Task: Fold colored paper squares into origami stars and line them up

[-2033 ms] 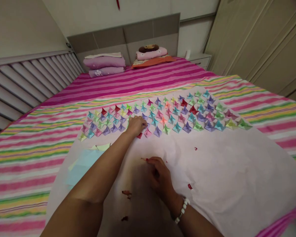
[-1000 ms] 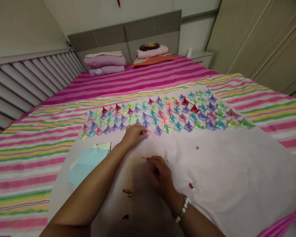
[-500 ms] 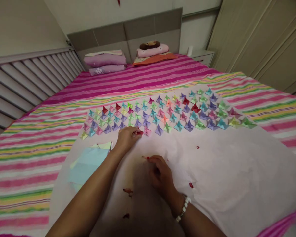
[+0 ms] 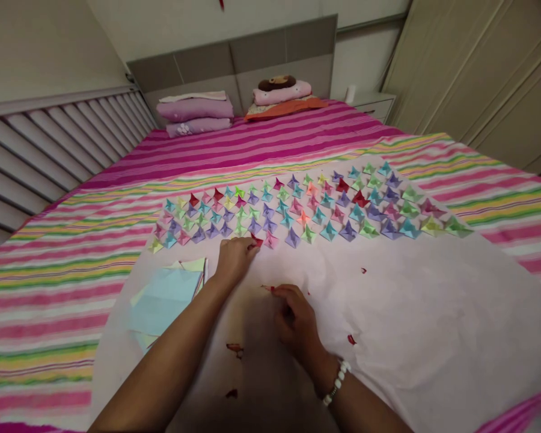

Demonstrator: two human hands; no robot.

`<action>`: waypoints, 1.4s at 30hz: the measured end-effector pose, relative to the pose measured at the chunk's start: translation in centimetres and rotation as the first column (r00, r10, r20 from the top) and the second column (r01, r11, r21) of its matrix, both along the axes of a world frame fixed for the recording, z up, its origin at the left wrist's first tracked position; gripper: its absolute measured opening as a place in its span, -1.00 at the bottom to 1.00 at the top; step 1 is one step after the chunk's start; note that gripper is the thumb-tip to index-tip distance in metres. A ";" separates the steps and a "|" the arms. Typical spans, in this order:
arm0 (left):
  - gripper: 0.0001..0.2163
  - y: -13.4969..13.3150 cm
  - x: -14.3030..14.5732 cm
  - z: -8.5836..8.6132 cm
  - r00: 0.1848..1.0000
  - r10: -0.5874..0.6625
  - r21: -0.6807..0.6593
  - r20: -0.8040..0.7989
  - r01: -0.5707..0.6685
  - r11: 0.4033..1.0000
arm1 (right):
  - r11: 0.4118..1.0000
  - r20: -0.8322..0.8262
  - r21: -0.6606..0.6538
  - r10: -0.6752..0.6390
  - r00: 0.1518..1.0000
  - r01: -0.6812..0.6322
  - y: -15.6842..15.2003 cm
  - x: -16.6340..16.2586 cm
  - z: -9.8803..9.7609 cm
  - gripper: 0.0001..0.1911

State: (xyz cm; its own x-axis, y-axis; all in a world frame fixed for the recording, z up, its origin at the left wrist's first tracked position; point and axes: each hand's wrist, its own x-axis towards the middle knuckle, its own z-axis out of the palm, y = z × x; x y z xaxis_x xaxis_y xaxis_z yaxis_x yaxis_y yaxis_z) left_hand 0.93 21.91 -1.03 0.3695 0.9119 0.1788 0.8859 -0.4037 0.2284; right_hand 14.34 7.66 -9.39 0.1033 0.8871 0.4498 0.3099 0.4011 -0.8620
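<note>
Rows of several small folded paper shapes in many colours lie on a white sheet spread over the bed. My left hand reaches to the near row, its fingertips closed on a red folded paper piece at the row's edge. My right hand, with a white bead bracelet at the wrist, rests curled on the sheet, a small red scrap at its fingertips.
A stack of pale blue and green paper squares lies left of my left arm. Red paper scraps dot the sheet. Folded blankets and pillows sit at the headboard. A wardrobe stands on the right.
My left hand has drawn back a little from among the rows to the near edge, still on the red piece. My right hand has stayed put.
</note>
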 end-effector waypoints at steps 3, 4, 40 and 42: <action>-0.81 0.0 -0.1 0.2 1.000 0.005 0.002 -0.007 -0.005 1.000 | 1.000 0.002 0.009 -0.009 1.000 0.009 -0.1 0.0 0.1 -0.59; -0.80 0.0 -0.1 0.3 1.000 0.007 0.003 -0.009 -0.007 1.000 | 1.000 0.004 0.010 -0.011 1.000 0.011 -0.1 0.0 0.1 -0.60; -0.74 -0.1 -3.8 -1.7 0.883 0.308 -0.100 0.353 -0.292 0.951 | 1.000 0.035 0.008 -0.011 0.999 0.011 -0.1 0.1 0.4 -0.63; -0.79 0.0 -3.6 -1.7 0.884 0.297 -0.125 0.360 -0.270 0.955 | 1.000 0.038 0.016 -0.010 0.999 0.009 -0.1 0.1 0.5 -0.63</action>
State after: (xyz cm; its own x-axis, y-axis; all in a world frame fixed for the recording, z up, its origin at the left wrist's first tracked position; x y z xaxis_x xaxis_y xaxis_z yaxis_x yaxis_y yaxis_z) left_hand -2.66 21.87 -2.73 0.0123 0.9827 0.1847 0.8054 -0.1192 0.5806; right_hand 14.41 7.58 -8.93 0.0943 0.8791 0.4673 0.3461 0.4111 -0.8433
